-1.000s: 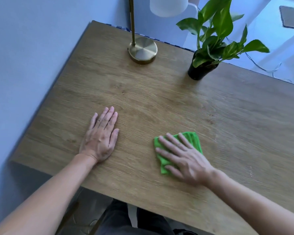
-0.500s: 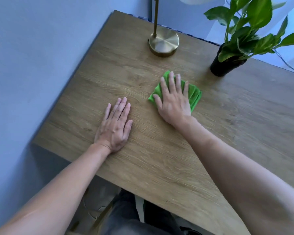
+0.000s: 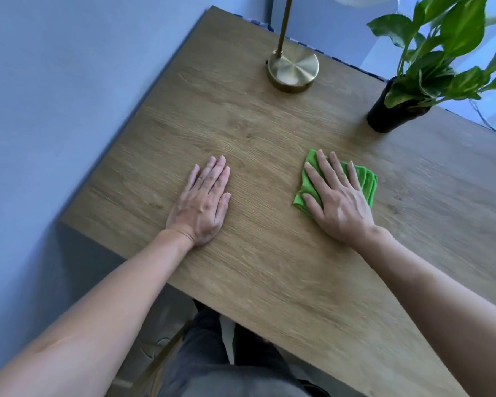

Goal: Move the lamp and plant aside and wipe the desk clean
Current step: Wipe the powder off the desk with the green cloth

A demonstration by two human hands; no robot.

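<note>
From the head view, the right hand (image 3: 340, 204) presses flat, its grip spread, on a soft folded green microfibre cloth (image 3: 365, 179) mid wooden table (image 3: 269, 133); the left hand (image 3: 202, 204) rests open, holding nothing. The top-heavy brass-based lamp (image 3: 294, 68) and black-potted leafy plant (image 3: 390, 116) stand at the back edge; the base and pot look safest to grasp.

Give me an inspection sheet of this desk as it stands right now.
Surface: wooden desk, no visible spills.
Job's things: lamp with brass base and potted plant at the far edge; green cloth flat on the desk.
Clutter: nothing seen.
Hands: left hand flat on bare wood, holding nothing; right hand pressed flat on the cloth.
Cables: thin cord beyond the far edge, behind the plant.
Surroundings: blue wall at left; person's legs below the near edge.
</note>
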